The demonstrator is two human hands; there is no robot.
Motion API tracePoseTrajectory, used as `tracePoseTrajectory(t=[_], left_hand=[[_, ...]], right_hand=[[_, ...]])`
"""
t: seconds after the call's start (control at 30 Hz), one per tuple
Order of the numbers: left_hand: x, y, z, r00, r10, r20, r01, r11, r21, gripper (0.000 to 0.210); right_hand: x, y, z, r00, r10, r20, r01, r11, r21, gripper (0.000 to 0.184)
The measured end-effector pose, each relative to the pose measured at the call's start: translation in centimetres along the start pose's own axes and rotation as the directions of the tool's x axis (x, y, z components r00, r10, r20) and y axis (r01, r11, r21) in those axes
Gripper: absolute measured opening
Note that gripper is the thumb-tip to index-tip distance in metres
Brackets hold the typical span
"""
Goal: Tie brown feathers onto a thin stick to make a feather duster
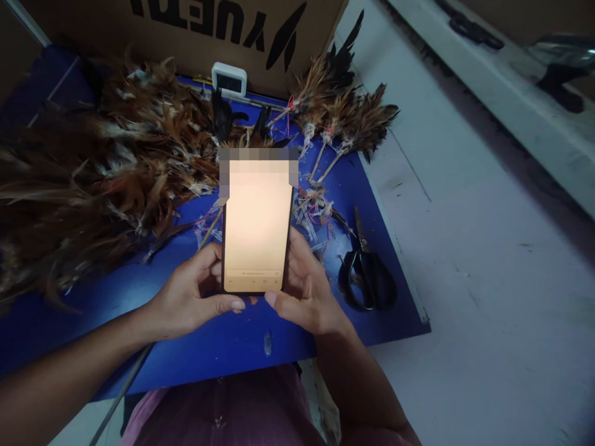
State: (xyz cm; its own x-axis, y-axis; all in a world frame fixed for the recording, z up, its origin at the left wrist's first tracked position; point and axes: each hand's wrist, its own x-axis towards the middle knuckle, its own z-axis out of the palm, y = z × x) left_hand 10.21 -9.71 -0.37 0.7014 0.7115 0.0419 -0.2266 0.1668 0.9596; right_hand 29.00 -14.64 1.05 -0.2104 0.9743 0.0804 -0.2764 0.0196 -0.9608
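Note:
A smartphone [258,229] with a bright, pale yellow screen is held upright above the blue table [204,359]. My left hand [190,297] grips its lower left side, the thumb along the bottom edge. On the other side, my right hand [307,288] is closed around the lower right edge, thumb near the bottom corner. The fingers behind the phone are partly hidden. Black-handled scissors [367,272] lie to the right of my right hand, blades pointing away. Beyond the phone is a small tangle of pink and white string [316,207].
A large heap of brown feathers [153,136] covers the left side. Several feather bundles tied on sticks [344,118] lie at the back right. A small white digital display [229,79] stands before a cardboard box [204,37]. A white wall [474,248] borders the table's right edge.

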Motion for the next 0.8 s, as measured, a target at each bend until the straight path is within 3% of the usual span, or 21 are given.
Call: tracePoseTrajectory(t=[0.8], left_hand=[[-0.25, -0.17, -0.1, 1.0, 0.004, 0.0, -0.004, 0.998, 0.055, 0.039]], right_hand=[[0.03, -0.17, -0.28, 0.999, -0.018, 0.035, 0.017, 1.0, 0.013, 0.072]])
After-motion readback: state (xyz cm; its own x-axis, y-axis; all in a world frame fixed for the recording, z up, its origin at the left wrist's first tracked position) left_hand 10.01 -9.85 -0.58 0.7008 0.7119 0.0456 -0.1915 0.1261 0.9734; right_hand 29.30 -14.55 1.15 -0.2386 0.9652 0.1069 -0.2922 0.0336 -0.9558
